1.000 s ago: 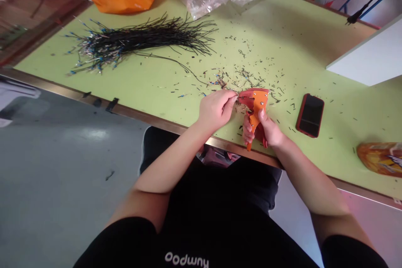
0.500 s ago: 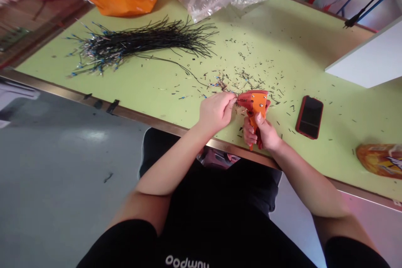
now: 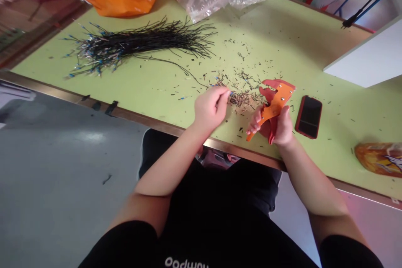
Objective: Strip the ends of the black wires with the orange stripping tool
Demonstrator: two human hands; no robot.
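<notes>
While near the table edge (image 3: 150,124), right hand (image 3: 284,127) around wire strippers (image 3: 276,102)

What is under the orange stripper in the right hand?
Green table with black wire scraps shows around the stripper and right hand; the table directly beneath them is covered, so anything lying there cannot be seen.

Narrow gap between the right hand (image 3: 284,127) and the phone (image 3: 309,116); wire clippings (image 3: 241,99) between it and the left hand (image 3: 209,106).
</notes>
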